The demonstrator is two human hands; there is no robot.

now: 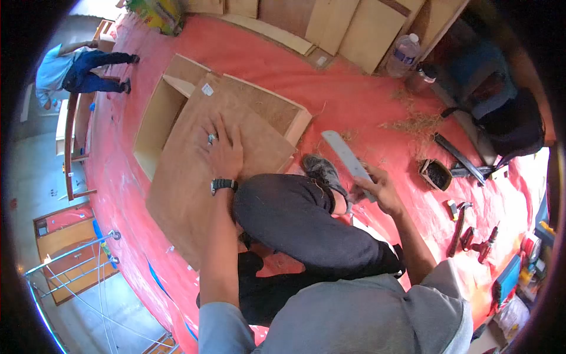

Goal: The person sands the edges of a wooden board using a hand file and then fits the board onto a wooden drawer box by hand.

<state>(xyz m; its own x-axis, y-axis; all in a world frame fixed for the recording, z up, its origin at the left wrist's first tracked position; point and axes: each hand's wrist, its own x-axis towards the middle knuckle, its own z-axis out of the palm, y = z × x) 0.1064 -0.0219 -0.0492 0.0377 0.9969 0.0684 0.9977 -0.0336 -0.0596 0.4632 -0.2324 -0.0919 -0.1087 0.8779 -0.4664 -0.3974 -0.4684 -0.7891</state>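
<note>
My left hand point(224, 147) lies flat with its fingers spread on a brown wooden panel point(183, 189). That panel rests tilted across an open wooden box point(159, 112), and a small white label point(207, 89) shows near its top corner. In my right hand point(380, 192) is a flat grey metal blade-like tool point(345, 154), gripped near its lower end and pointing up and left. The tool is apart from the panel.
Red sheeting point(354, 106) covers the floor. Hammer point(460, 227), red tool point(486, 245) and small box point(436, 174) lie at right. A bottle point(404, 55) stands near boards point(336, 26) at the top. Another person point(82, 71) stands upper left; a metal frame point(71, 253) is lower left.
</note>
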